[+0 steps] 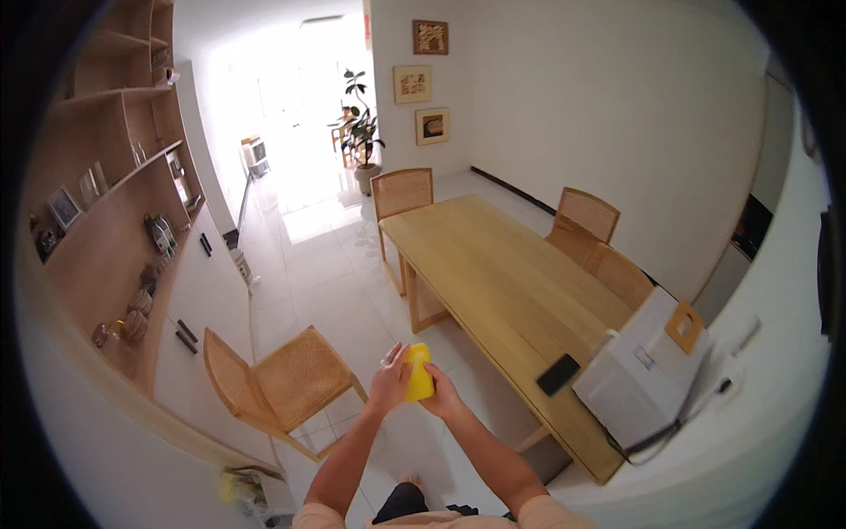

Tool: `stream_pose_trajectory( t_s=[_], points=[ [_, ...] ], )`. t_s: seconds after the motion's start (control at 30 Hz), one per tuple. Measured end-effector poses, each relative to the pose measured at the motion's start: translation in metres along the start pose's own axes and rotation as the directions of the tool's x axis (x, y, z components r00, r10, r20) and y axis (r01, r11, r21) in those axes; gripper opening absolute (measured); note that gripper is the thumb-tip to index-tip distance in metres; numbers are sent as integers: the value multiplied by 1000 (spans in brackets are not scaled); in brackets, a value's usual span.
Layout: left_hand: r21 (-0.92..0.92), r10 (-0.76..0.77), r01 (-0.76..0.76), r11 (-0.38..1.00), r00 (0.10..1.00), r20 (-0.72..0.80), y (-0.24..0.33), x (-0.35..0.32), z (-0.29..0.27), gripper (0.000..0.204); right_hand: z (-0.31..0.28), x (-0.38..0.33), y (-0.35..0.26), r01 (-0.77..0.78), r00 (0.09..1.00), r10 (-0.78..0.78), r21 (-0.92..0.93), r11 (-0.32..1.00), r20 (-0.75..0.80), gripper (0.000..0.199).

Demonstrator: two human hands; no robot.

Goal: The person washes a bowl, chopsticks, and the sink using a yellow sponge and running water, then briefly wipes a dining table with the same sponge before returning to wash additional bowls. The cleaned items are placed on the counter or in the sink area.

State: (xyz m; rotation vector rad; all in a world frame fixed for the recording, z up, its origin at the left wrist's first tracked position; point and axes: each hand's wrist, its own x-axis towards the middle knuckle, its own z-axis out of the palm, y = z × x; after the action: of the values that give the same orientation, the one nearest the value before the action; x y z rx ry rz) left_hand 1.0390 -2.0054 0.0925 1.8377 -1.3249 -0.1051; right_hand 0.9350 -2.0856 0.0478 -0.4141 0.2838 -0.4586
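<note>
In front of my body, over the white tiled floor, I hold a bright yellow flat piece with rounded corners. Its exact kind is too small to tell. My left hand grips its left side, and some of those fingers lie behind it or against its upper edge. On the opposite side my right hand is closed on its lower right edge, the thumb lying on the front. Both forearms reach up from the lower edge, and neither hand touches the furniture.
A long wooden table stands to the right, bearing a black phone and a white box-like appliance with a cable. A cane-seated chair is close on my left, before shelving. Another chair stands at the table's far end.
</note>
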Motion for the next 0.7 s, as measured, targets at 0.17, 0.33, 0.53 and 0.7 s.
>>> stream_pose_trajectory(
  t_s=[0.17,0.33,0.53,0.7],
  points=[
    [-53,41,-36,998,995,90,-110,168,33,41,-17,176,-61,-27,999,23,107,994,36,32],
    [-190,124,-85,978,971,204,-173,354,93,41,-45,328,-155,151,980,-139,73,986,-143,31],
    [-354,73,62,933,931,357,-240,525,171,42,-70,460,-269,276,929,-255,44,960,-267,30],
    [-209,-47,177,962,859,510,-332,640,234,39,-163,616,-323,406,851,-332,110,907,-408,30]
  ],
)
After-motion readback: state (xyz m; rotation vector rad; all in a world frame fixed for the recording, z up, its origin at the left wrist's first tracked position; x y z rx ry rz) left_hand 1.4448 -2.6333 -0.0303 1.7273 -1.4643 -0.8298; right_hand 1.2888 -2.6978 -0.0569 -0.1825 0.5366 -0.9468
